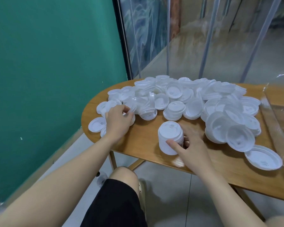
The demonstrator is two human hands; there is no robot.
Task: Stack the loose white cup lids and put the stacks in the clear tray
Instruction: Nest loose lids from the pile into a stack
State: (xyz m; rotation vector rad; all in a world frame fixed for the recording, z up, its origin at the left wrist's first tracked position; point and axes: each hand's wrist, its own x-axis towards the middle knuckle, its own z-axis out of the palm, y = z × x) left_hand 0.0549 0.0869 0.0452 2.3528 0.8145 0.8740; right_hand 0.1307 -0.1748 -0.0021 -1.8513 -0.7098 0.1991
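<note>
White lids point(175, 102) heaped at 12 o'clock on tan wood-grain worktop point(147, 145). Clear tray point(272, 115) at 3 o'clock. Teal wall point(47, 63) at 9 o'clock. Black shorts point(116, 203) at 6 o'clock.

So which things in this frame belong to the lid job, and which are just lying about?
Job:
loose lids
lid stack, held by right hand
left hand, picking at lids
clear tray

Just there:
wooden table
green wall
clear curtain strips
</note>
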